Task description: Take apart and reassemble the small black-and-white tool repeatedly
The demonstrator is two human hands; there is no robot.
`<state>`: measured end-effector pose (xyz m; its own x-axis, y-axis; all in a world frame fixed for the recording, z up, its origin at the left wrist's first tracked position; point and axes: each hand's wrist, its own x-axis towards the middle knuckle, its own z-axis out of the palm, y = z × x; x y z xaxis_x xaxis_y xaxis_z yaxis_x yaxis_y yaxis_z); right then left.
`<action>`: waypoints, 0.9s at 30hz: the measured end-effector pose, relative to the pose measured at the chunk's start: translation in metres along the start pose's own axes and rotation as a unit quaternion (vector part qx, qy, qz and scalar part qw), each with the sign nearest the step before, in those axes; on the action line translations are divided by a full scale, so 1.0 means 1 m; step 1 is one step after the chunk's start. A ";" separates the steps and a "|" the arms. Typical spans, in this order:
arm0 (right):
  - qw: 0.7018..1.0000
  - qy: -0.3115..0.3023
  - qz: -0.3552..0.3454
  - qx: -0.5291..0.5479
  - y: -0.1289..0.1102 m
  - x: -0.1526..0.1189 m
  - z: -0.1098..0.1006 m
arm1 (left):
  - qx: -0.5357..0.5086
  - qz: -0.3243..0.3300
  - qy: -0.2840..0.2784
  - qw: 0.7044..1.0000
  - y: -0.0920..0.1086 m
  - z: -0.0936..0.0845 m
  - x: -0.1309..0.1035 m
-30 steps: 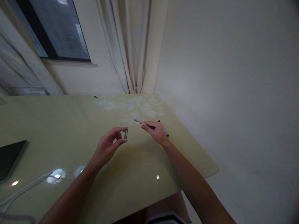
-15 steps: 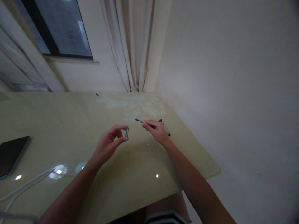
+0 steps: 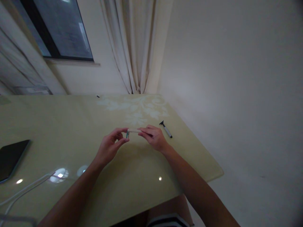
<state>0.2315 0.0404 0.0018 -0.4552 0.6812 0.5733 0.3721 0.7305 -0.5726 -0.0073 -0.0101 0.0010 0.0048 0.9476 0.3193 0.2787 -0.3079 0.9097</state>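
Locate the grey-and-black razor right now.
In the head view, the razor lies on the table, just beyond and right of the right hand.

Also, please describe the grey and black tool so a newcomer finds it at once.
On the glossy greenish table, look right of the right hand, toward the plain wall. The tool lies there: grey handle, black crosswise head. Unlike the pale slim stick, no hand holds it.

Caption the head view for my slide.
Left hand pinching a small green piece, right hand holding a pale stick up to it, a grey-handled razor on the table.
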 end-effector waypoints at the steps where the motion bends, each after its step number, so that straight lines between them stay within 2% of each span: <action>1: 1.000 -0.010 -0.004 0.005 0.001 0.000 0.001 | 0.001 -0.002 -0.002 1.000 -0.001 0.000 0.000; 3: 1.000 -0.023 -0.005 0.008 0.002 0.000 0.002 | 0.003 -0.001 -0.005 1.000 -0.002 0.000 0.000; 7: 1.000 0.003 0.019 -0.001 0.002 0.000 0.008 | 0.003 0.003 0.003 1.000 -0.005 0.000 0.000; 9: 1.000 -0.018 0.007 0.004 0.002 0.000 0.011 | 0.004 0.001 0.007 1.000 -0.007 0.000 0.000; 12: 0.999 -0.020 0.018 -0.021 0.013 0.003 0.007 | 0.023 0.000 0.013 1.000 -0.010 -0.001 0.001; 15: 0.991 0.083 0.091 -0.048 0.039 0.008 -0.014 | 0.052 -0.002 0.028 0.998 -0.014 0.000 0.000; 18: 0.953 0.228 0.191 -0.063 0.066 0.011 -0.046 | 0.097 0.000 0.056 0.994 -0.020 0.007 -0.001; 20: 0.922 0.252 0.268 -0.117 0.078 0.010 -0.064 | 0.122 0.009 0.056 0.991 -0.023 0.017 0.001; 23: 0.892 0.183 0.367 -0.190 0.083 0.006 -0.077 | 0.165 0.020 -0.015 0.986 -0.023 0.043 0.012; 25: 0.883 0.150 0.395 -0.204 0.081 0.003 -0.078 | 0.219 -0.001 -0.076 0.973 -0.019 0.067 0.024; 27: 0.876 0.139 0.411 -0.213 0.077 0.000 -0.077 | 0.264 -0.034 -0.097 0.959 -0.015 0.094 0.039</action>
<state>0.3227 0.1001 0.0032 0.3000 0.9269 0.2255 0.7762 -0.0998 -0.6225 0.0790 0.0392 -0.0250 0.1336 0.9777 0.1618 0.7317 -0.2074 0.6493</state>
